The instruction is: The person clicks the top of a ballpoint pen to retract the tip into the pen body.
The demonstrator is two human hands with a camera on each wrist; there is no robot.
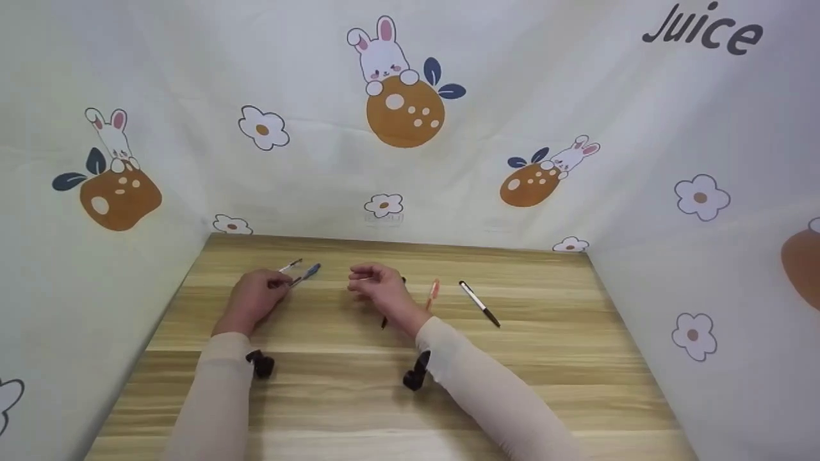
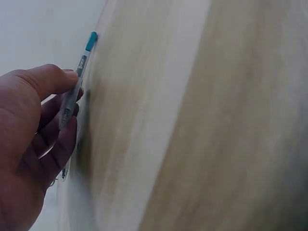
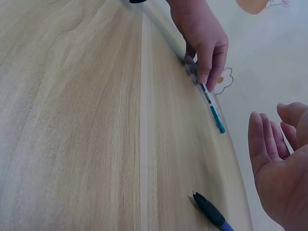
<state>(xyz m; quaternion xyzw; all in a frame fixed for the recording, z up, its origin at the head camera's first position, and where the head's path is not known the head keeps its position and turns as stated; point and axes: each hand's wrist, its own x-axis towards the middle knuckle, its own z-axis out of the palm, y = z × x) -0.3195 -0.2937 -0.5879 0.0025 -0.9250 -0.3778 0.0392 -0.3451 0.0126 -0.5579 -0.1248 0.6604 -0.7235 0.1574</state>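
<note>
My left hand (image 1: 256,298) pinches a clear pen with a teal-blue end (image 1: 312,271) between thumb and fingers, low over the table. In the left wrist view, the pen (image 2: 72,98) slants upward, its teal end pointing away from the hand. A second, pale pen (image 1: 292,264) lies just behind that hand, partly hidden by it. My right hand (image 1: 382,291) hovers to the right with loosely bent fingers and nothing in them; the right wrist view shows this hand (image 3: 284,163) at the edge. Beneath its wrist a dark pen (image 1: 384,323) is partly covered.
Right of the right hand lie an orange pen (image 1: 434,289) and a white pen with black ends (image 1: 479,303). The wood-grain table (image 1: 333,397) is bordered by a pale printed curtain (image 1: 307,173) at the back and sides. Both wrists carry small black cameras (image 1: 261,365).
</note>
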